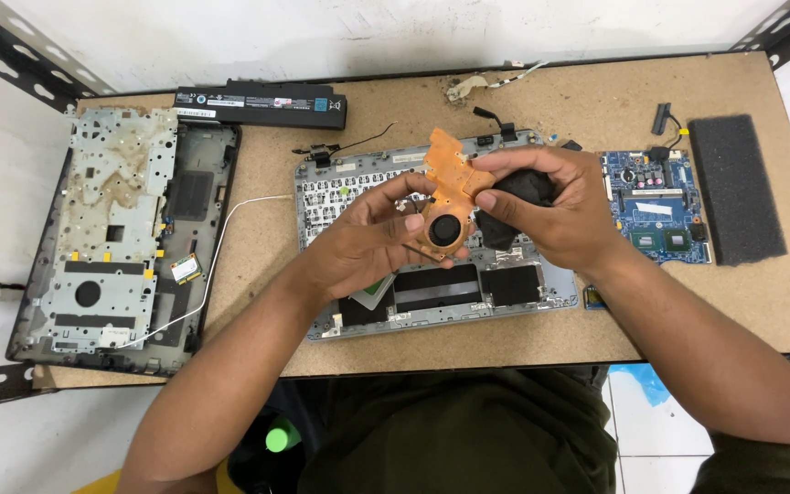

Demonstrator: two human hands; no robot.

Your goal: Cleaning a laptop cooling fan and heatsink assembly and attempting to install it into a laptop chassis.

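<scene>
Both hands clamped: left hand (368, 242) pinches copper fan bracket (450, 197) at frame centre, long axis upright; right hand (555, 210) grips black fan part (518, 194), touching bracket's right edge.

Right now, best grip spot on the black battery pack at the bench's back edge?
Grip the battery pack across its narrow width near mid-length, coming from above. It is a long slim bar lying flat, both long sides free; the metal chassis sits just in front of its left end.

1. My left hand (372, 242) sits at frame centre, palm turned up, fingers curled in a closed grip.
2. My right hand (550, 206) is just right of it, fingers pinched shut.
3. Both bare forearms run up from the lower corners.
</scene>
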